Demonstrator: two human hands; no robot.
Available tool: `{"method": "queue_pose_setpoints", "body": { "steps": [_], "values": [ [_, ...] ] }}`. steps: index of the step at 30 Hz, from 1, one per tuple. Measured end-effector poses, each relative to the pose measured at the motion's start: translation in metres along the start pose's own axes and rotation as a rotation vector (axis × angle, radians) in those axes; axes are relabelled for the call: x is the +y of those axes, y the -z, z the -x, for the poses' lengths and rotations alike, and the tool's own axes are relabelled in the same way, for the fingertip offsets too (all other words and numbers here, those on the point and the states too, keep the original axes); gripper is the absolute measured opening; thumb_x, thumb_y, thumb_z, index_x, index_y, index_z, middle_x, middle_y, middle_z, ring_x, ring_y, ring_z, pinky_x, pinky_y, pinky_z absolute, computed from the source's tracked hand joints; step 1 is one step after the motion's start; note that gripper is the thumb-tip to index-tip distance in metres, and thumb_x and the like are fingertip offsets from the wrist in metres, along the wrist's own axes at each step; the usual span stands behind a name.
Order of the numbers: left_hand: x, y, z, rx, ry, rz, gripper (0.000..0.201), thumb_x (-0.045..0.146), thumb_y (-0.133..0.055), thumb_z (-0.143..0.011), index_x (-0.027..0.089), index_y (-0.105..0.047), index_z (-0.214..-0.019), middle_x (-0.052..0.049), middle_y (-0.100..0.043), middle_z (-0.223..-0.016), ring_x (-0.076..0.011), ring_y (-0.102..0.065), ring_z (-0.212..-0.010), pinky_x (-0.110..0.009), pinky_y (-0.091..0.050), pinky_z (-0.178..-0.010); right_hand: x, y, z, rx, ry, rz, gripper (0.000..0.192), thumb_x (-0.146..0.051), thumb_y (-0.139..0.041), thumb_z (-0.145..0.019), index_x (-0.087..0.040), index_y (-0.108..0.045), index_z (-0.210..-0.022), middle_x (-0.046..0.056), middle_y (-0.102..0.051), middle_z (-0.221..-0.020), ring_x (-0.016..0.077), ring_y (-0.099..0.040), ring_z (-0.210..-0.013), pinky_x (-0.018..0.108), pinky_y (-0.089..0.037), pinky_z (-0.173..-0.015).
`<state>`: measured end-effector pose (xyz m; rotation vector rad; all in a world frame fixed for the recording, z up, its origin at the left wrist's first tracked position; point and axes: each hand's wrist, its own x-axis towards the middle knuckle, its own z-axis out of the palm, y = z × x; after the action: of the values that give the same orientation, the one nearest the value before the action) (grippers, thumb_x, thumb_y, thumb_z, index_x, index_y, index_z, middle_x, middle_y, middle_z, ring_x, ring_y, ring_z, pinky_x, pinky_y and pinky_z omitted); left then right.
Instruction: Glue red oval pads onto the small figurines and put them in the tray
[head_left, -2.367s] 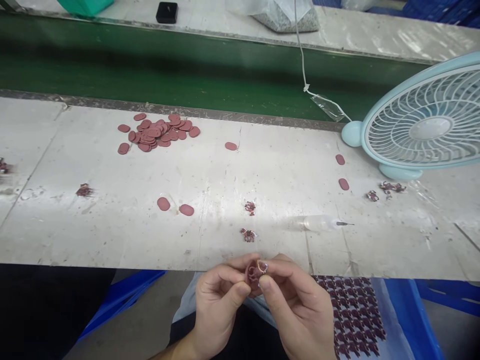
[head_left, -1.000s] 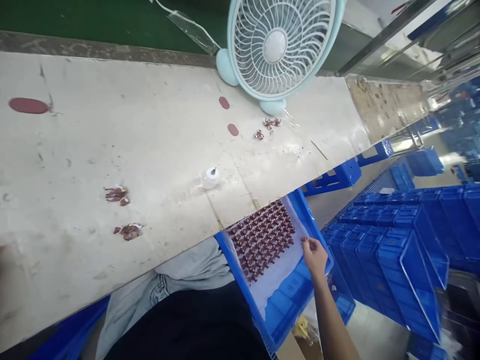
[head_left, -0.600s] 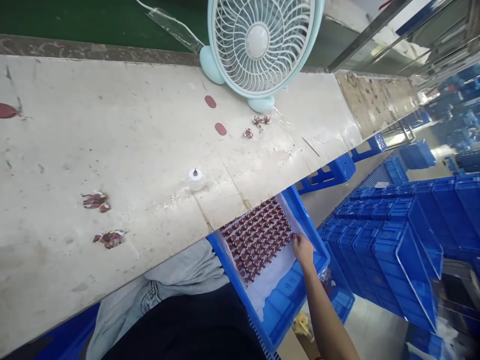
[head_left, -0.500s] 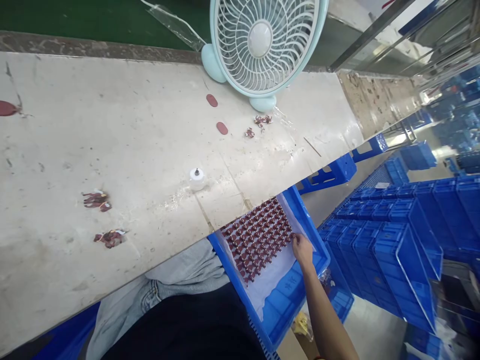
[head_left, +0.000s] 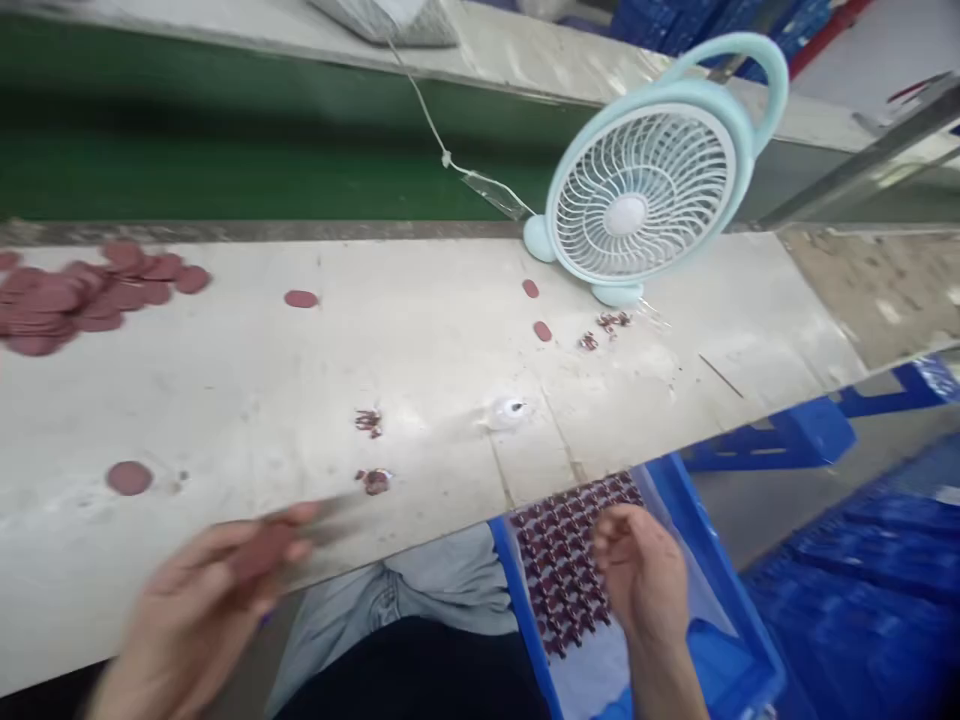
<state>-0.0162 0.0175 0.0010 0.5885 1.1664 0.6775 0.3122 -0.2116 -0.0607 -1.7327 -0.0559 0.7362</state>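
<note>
My left hand, smeared by motion, is closed on a reddish-brown oval disc above the near edge of the bench. A blurred grey streak extends from its fingertips; I cannot tell what it is. My right hand hangs over the blue tray with fingers curled in and nothing visible in them. Rows of small dark red-brown pieces lie in the tray on a white liner. Two small clusters of brown and pale bits, one the nearer cluster, lie on the bench ahead of my left hand.
A pile of reddish-brown discs lies at the far left; a single disc is nearer. A small white bottle with a dark tip stands mid-bench. Behind it is a light-blue fan. Blue crates fill the right side.
My right hand has lifted from the tray's right-hand row and moved left over the pieces. My left hand has come into view with a disc. The view has swung left, showing the disc pile.
</note>
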Motion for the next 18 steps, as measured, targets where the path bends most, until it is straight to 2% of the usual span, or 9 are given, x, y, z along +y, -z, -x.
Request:
{"method": "queue_pose_setpoints", "body": {
  "steps": [2, 4, 5, 7, 10, 12, 13, 15, 18],
  "values": [
    [-0.014, -0.016, 0.002, -0.117, 0.073, 0.096, 0.033, 0.037, -0.095, -0.063, 0.022, -0.078, -0.088, -0.007, -0.081, -0.101, -0.0227, -0.076, -0.082, -0.016, -0.051, -0.053, -0.017, -0.07, 0.015, -0.293, -0.11, -0.197, 0.075, -0.084, -0.043, -0.085, -0.016, -0.073, -0.096, 0.0, -0.053, -0.063, 0.0116, -0.038, -0.041, 0.022, -0.029, -0.026],
    [-0.029, -0.032, 0.002, -0.256, 0.117, 0.198, 0.028, 0.035, -0.091, -0.07, 0.021, -0.079, -0.092, -0.01, -0.081, -0.103, -0.0227, -0.077, -0.084, -0.015, -0.052, -0.053, -0.035, -0.13, 0.016, -0.477, -0.191, -0.38, 0.083, -0.081, -0.031, -0.092, -0.012, -0.074, -0.109, 0.001, -0.055, -0.07, 0.0076, -0.028, -0.04, 0.017, -0.017, -0.023],
    [-0.036, -0.038, 0.002, -0.333, 0.148, 0.255, 0.025, 0.032, -0.089, -0.074, 0.022, -0.079, -0.094, -0.011, -0.08, -0.105, -0.0224, -0.078, -0.086, -0.014, -0.053, -0.055, -0.043, -0.153, 0.012, -0.536, -0.211, -0.472, 0.083, -0.081, -0.029, -0.093, -0.014, -0.072, -0.115, 0.001, -0.055, -0.074, 0.0069, -0.028, -0.042, 0.014, -0.017, -0.024],
    [-0.046, -0.043, 0.001, -0.446, 0.182, 0.351, 0.021, 0.03, -0.083, -0.08, 0.022, -0.079, -0.099, -0.011, -0.079, -0.11, -0.0221, -0.078, -0.091, -0.014, -0.055, -0.058, -0.058, -0.185, 0.002, -0.608, -0.233, -0.629, 0.076, -0.078, -0.028, -0.095, -0.019, -0.07, -0.117, -0.002, -0.052, -0.076, 0.0056, -0.03, -0.045, 0.008, -0.021, -0.027],
    [-0.051, -0.042, 0.001, -0.493, 0.201, 0.434, 0.02, 0.024, -0.076, -0.087, 0.02, -0.078, -0.106, -0.012, -0.078, -0.115, -0.0216, -0.077, -0.097, -0.013, -0.057, -0.063, -0.07, -0.201, -0.001, -0.677, -0.274, -0.75, 0.056, -0.066, -0.039, -0.1, -0.02, -0.069, -0.102, -0.006, -0.045, -0.07, 0.003, -0.03, -0.044, 0.003, -0.028, -0.033],
    [-0.05, -0.04, 0.002, -0.482, 0.203, 0.459, 0.021, 0.021, -0.075, -0.088, 0.019, -0.077, -0.109, -0.013, -0.077, -0.118, -0.0221, -0.076, -0.101, -0.013, -0.058, -0.066, -0.071, -0.196, 0.013, -0.71, -0.279, -0.74, 0.046, -0.062, -0.05, -0.098, -0.02, -0.068, -0.095, -0.008, -0.045, -0.064, 0.002, -0.028, -0.041, 0.005, -0.031, -0.034],
    [-0.05, -0.04, 0.002, -0.472, 0.202, 0.465, 0.022, 0.02, -0.075, -0.088, 0.018, -0.077, -0.109, -0.014, -0.076, -0.12, -0.0226, -0.076, -0.103, -0.013, -0.058, -0.067, -0.07, -0.192, 0.025, -0.71, -0.237, -0.695, 0.043, -0.061, -0.055, -0.096, -0.02, -0.068, -0.094, -0.008, -0.046, -0.061, 0.0024, -0.03, -0.038, 0.008, -0.032, -0.033],
    [-0.048, -0.043, 0.003, -0.446, 0.193, 0.47, 0.022, 0.021, -0.076, -0.087, 0.018, -0.078, -0.109, -0.014, -0.076, -0.12, -0.0236, -0.075, -0.105, -0.014, -0.059, -0.069, -0.065, -0.183, 0.051, -0.659, -0.05, -0.529, 0.037, -0.058, -0.063, -0.092, -0.021, -0.068, -0.096, -0.006, -0.051, -0.057, 0.0058, -0.039, -0.036, 0.014, -0.035, -0.031],
    [-0.046, -0.047, 0.004, -0.426, 0.184, 0.461, 0.023, 0.024, -0.077, -0.087, 0.018, -0.078, -0.109, -0.014, -0.078, -0.116, -0.024, -0.076, -0.102, -0.016, -0.06, -0.07, -0.059, -0.174, 0.082, -0.499, 0.298, -0.296, 0.036, -0.054, -0.069, -0.087, -0.022, -0.068, -0.104, -0.001, -0.062, -0.061, 0.0158, -0.057, -0.042, 0.024, -0.043, -0.035]
  ]
}}
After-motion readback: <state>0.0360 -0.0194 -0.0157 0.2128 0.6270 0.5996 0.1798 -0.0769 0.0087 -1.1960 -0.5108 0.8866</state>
